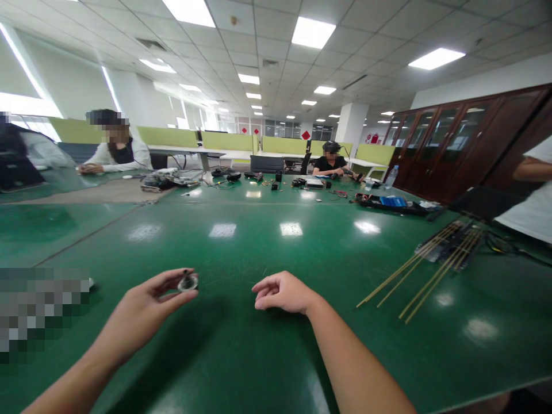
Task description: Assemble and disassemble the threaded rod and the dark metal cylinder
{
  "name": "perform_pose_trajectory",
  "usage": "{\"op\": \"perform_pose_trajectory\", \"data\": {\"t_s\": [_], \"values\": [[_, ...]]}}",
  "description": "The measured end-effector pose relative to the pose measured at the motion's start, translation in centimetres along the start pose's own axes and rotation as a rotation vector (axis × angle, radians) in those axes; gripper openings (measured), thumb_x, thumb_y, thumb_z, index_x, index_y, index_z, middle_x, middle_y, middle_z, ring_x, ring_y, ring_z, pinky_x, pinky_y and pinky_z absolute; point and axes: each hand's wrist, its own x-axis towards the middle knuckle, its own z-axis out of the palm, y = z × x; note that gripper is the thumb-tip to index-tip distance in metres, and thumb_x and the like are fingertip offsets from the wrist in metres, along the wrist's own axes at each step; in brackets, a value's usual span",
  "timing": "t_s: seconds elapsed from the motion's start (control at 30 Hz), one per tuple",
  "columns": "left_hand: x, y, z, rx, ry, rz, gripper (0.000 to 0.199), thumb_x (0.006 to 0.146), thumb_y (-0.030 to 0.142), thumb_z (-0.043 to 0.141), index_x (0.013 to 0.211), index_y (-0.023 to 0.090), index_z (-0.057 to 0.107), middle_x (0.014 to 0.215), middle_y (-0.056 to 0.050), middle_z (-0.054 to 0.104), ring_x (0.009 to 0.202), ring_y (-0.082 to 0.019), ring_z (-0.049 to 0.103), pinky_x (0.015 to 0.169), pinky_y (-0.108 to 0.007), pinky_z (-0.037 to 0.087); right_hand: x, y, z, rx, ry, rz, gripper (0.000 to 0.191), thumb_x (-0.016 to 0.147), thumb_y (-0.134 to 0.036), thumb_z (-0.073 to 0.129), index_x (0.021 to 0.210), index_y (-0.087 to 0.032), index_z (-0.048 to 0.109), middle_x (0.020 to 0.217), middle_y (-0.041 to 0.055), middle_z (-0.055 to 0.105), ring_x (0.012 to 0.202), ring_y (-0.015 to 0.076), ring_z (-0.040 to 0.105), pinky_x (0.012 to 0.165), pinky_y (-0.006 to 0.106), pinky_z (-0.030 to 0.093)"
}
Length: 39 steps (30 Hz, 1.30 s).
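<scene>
My left hand (149, 302) is closed in a pinch, with thumb and fingers around a small round metal part (188, 283). That part has a pale, shiny ring and a dark stub sticking up from it; its exact kind is too small to make out. It is held above the green tabletop (241, 351). To the right, apart from it, my right hand (282, 293) hovers low over the table. Its fingers are loosely bent, thumb a little away from the index finger, and nothing shows between them.
Thin brass-coloured rods (414, 276) lie at the right, near a person in a white shirt (532, 195). A blurred-out object (38, 307) sits at the left edge. Farther back are a black tray (388, 202), a bottle (391, 176), electronic parts (168, 180) and several seated people.
</scene>
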Motion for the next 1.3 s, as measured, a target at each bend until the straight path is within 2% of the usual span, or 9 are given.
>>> {"op": "perform_pose_trajectory", "data": {"t_s": [0.03,0.1,0.2,0.27,0.4,0.53,0.67,0.9,1.3], "values": [[0.9,0.8,1.6,-0.036,-0.081,0.009,0.059,0.076,0.053,0.073,0.125,0.021,0.062,0.113,-0.008,0.071,0.103,-0.027,0.068,0.096,-0.043,0.053,0.1,0.1,-0.1,-0.009,0.042,-0.014,0.057,0.067,-0.035,0.083,0.118,-0.014,0.067,0.095,0.0084,0.073,0.078,0.0162,0.067,0.074,0.028,0.052],[2.4,2.1,4.9,-0.078,-0.204,0.117,0.050,0.081,0.048,0.069,0.124,0.023,0.063,0.115,-0.007,0.070,0.103,-0.026,0.068,0.095,-0.040,0.054,0.3,0.3,-0.4,-0.061,0.153,-0.038,0.056,0.069,-0.034,0.081,0.119,-0.015,0.066,0.093,0.0072,0.072,0.074,0.0150,0.065,0.070,0.027,0.051],[3.4,2.5,8.7,0.029,-0.242,0.379,0.038,0.087,0.043,0.065,0.120,0.024,0.065,0.112,-0.007,0.069,0.102,-0.025,0.065,0.092,-0.041,0.054,0.5,0.6,-0.6,-0.210,0.302,-0.069,0.056,0.071,-0.031,0.079,0.123,-0.017,0.063,0.090,0.0046,0.071,0.072,0.0142,0.063,0.067,0.026,0.050],[3.3,1.6,9.8,0.108,-0.263,0.499,0.035,0.089,0.039,0.063,0.121,0.025,0.064,0.114,-0.007,0.066,0.103,-0.024,0.063,0.093,-0.039,0.053,0.5,0.6,-0.5,-0.339,0.338,-0.088,0.055,0.073,-0.029,0.077,0.125,-0.020,0.062,0.091,0.0039,0.070,0.072,0.0142,0.063,0.068,0.026,0.050],[2.5,-0.3,10.0,0.108,-0.322,0.541,0.034,0.091,0.034,0.062,0.125,0.028,0.060,0.118,-0.006,0.063,0.106,-0.021,0.061,0.094,-0.034,0.050,0.5,0.2,0.5,-0.600,0.333,-0.130,0.053,0.073,-0.027,0.077,0.124,-0.024,0.063,0.098,0.0041,0.069,0.079,0.0164,0.063,0.075,0.029,0.049],[2.3,-0.8,9.9,0.074,-0.231,0.483,0.040,0.085,0.032,0.069,0.123,0.027,0.059,0.113,-0.004,0.065,0.103,-0.021,0.062,0.092,-0.034,0.050,0.4,-0.7,1.4,-0.720,0.329,-0.216,0.052,0.072,-0.029,0.078,0.122,-0.025,0.064,0.102,0.0050,0.068,0.089,0.0198,0.062,0.081,0.031,0.047],[2.2,-0.4,10.0,0.061,-0.214,0.472,0.034,0.084,0.030,0.071,0.116,0.026,0.061,0.107,-0.004,0.066,0.098,-0.021,0.062,0.088,-0.034,0.051,0.3,-1.1,1.7,-0.737,0.352,-0.236,0.048,0.073,-0.029,0.077,0.119,-0.024,0.065,0.101,0.0047,0.067,0.087,0.0190,0.061,0.080,0.031,0.046],[1.8,0.2,9.7,0.025,-0.234,0.511,0.024,0.086,0.030,0.068,0.108,0.024,0.063,0.103,-0.004,0.066,0.096,-0.020,0.062,0.087,-0.034,0.050,0.2,-1.6,1.8,-0.769,0.328,-0.249,0.029,0.075,-0.029,0.074,0.103,-0.022,0.071,0.093,0.0038,0.069,0.084,0.0185,0.062,0.078,0.030,0.046],[1.9,0.1,10.0,0.038,-0.250,0.538,0.024,0.085,0.032,0.068,0.108,0.023,0.065,0.103,-0.006,0.067,0.096,-0.021,0.064,0.086,-0.033,0.052,0.0,-1.5,1.8,-0.788,0.288,-0.265,0.023,0.083,-0.035,0.068,0.102,-0.024,0.074,0.093,0.0038,0.072,0.087,0.0189,0.064,0.078,0.029,0.045]]}}
